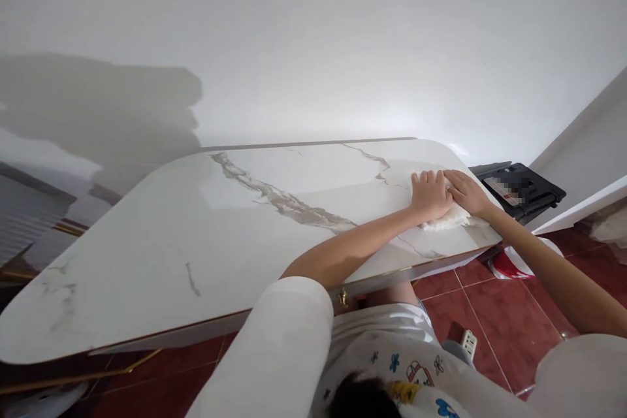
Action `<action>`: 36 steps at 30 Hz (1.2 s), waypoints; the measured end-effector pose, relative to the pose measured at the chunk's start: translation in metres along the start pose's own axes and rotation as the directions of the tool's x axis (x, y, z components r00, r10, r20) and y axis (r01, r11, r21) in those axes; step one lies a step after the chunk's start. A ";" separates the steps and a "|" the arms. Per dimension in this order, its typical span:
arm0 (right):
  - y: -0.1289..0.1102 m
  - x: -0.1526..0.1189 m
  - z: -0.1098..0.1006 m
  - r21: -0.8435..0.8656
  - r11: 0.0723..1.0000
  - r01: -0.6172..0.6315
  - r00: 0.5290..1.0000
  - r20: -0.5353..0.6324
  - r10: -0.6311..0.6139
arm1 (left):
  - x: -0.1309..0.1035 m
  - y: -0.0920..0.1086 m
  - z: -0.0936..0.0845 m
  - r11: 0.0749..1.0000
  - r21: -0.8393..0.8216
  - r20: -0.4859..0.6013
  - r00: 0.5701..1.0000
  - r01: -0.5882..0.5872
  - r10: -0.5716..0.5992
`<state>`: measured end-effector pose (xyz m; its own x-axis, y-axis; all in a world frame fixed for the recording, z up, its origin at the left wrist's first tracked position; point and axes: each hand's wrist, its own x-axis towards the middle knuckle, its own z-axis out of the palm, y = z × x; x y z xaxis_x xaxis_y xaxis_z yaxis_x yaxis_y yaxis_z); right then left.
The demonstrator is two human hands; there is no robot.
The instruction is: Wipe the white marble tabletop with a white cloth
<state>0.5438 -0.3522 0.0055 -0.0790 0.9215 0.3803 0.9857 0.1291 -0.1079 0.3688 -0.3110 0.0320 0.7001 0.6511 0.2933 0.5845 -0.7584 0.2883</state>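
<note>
Pressing on a white cloth (445, 221), the person's left hand (431, 196) and right hand (465, 193) are together at the right of the frame, above mid-height of its lower half. From where I stand, the left hand lies over the cloth with fingers pointing away from the body; the right hand comes in from the right, its fingers touching the left. Whether either closes on the fabric I cannot tell, as the hands cover much of it.

The cloth lies bunched on the right end of a white tabletop (147, 255), which is marked with grey-brown veining and has rounded corners. A small brass-coloured fitting (343, 298) shows under its near edge, at lower centre.

Noted nearby: a plain white wall (313, 46) across the top, bearing a dark shadow at upper left; a black case (526, 186) beyond the table's right end; a red-and-white item (514, 262) below it; red floor tiles (494, 320) at lower right, with a white power strip (469, 343) on them.
</note>
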 end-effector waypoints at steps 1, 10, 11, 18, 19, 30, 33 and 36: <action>-0.005 -0.009 -0.003 -0.010 1.000 -0.007 1.000 -0.005 0.007 | -0.008 0.004 -0.002 1.000 0.003 0.005 1.000 -0.003 0.003; -0.016 -0.062 -0.028 -0.019 0.999 -0.035 0.998 0.046 0.036 | -0.049 0.044 -0.005 1.000 -0.005 0.027 0.999 -0.029 0.029; -0.011 -0.065 -0.031 -0.007 1.000 -0.030 0.998 0.051 0.031 | -0.049 0.050 -0.003 1.000 -0.010 0.023 0.999 -0.023 0.023; 0.031 -0.076 -0.043 0.108 0.994 -0.010 0.998 0.058 0.004 | -0.031 0.082 0.015 0.998 -0.063 -0.001 1.000 -0.006 0.006; 0.036 -0.077 -0.043 0.115 0.993 -0.019 0.998 0.055 0.013 | -0.028 0.084 0.017 0.997 -0.072 -0.002 1.000 -0.010 0.010; 0.084 -0.027 -0.024 0.056 0.993 -0.109 0.990 0.101 0.103 | 0.030 0.068 0.028 0.997 -0.071 0.014 1.000 -0.011 0.012; 0.099 -0.005 -0.014 0.066 0.989 -0.130 0.989 0.084 0.125 | 0.053 0.058 0.032 0.996 -0.094 0.019 1.000 -0.005 0.006; 0.110 0.019 -0.004 0.061 0.985 -0.160 0.985 0.079 0.155 | 0.075 0.046 0.036 0.995 -0.101 0.024 1.000 0.000 0.002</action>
<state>0.6513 -0.3223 0.0043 0.0631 0.9565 0.2849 0.9748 0.0022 -0.2232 0.4628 -0.2976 0.0348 0.7111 0.6483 0.2723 0.5402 -0.7515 0.3787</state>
